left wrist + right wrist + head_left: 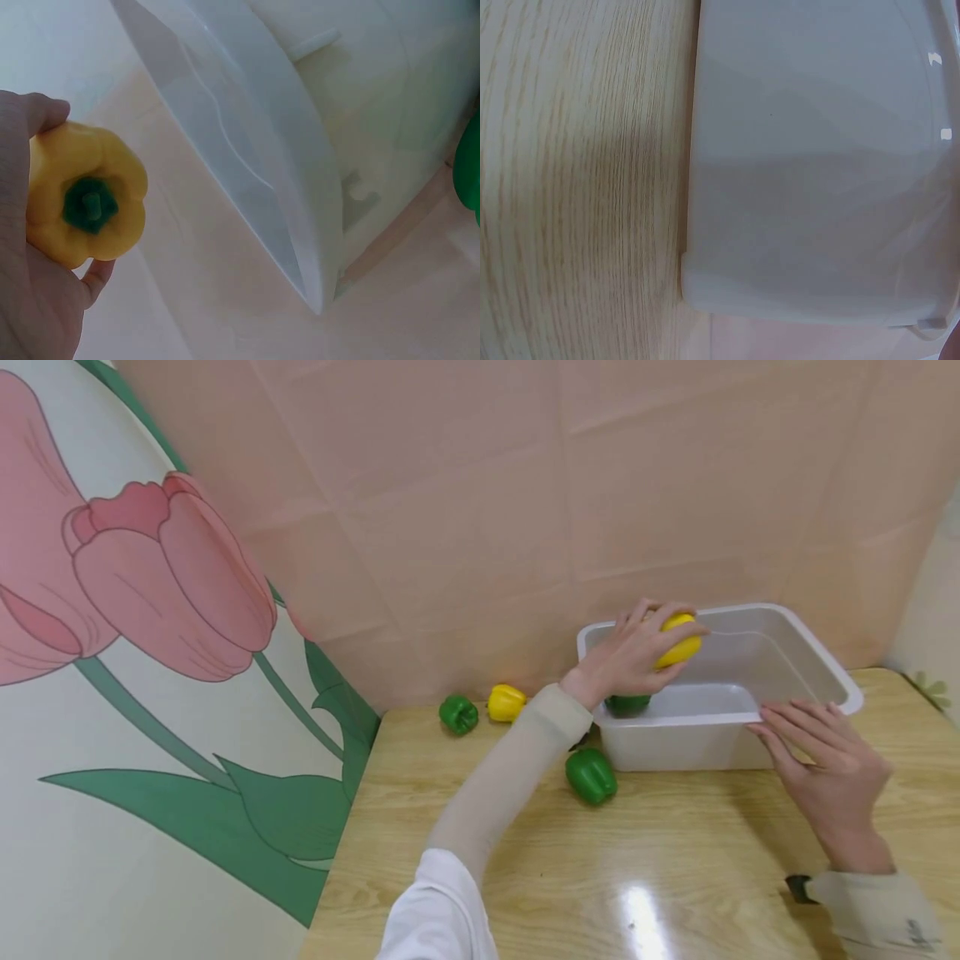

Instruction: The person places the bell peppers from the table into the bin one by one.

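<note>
My left hand (630,647) grips a yellow bell pepper (681,642) above the left end of a white plastic bin (675,747). The pepper's green stem end faces the camera in the left wrist view, where my fingers and thumb curl round it. Inside the bin, below that hand, a green bell pepper (628,704) is partly hidden. My right hand (832,768) holds the bin's front rim near its right corner, fingers over the edge and thumb outside. The right wrist view shows mostly the bin's outer wall (810,165).
Left of the bin, a green bell pepper (591,776) lies close to its front corner. Farther left are another green pepper (458,715) and a yellow pepper (506,702). A pink sheet (465,527) hangs behind the wooden table (540,877).
</note>
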### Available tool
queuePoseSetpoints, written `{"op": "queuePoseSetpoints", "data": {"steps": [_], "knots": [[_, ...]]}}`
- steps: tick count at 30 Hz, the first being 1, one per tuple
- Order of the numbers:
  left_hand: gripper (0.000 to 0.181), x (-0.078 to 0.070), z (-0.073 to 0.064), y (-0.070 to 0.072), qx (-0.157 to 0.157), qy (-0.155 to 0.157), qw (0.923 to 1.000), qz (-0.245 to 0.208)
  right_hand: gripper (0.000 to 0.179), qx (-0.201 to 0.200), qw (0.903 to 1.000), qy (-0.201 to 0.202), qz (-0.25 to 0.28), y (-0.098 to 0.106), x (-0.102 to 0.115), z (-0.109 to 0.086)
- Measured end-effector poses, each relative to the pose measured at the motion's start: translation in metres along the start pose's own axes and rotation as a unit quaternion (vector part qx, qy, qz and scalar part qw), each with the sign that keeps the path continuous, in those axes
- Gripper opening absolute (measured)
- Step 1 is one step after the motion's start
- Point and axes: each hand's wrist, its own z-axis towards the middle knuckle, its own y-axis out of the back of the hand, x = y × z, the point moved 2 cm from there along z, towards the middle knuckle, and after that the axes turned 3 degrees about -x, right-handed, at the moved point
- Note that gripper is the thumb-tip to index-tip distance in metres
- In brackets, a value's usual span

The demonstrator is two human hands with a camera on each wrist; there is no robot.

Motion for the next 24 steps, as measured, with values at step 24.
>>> {"op": "queuePoseSetpoints", "data": {"steps": [24], "knots": [[0.049, -0.0012, 0.0092, -0.0002, -0.052, -0.022, 0.9984, -0.003, 0.028, -0.012, 0.9999, -0.01, 0.007, -0.0012, -0.0042, -0.0043]]}}
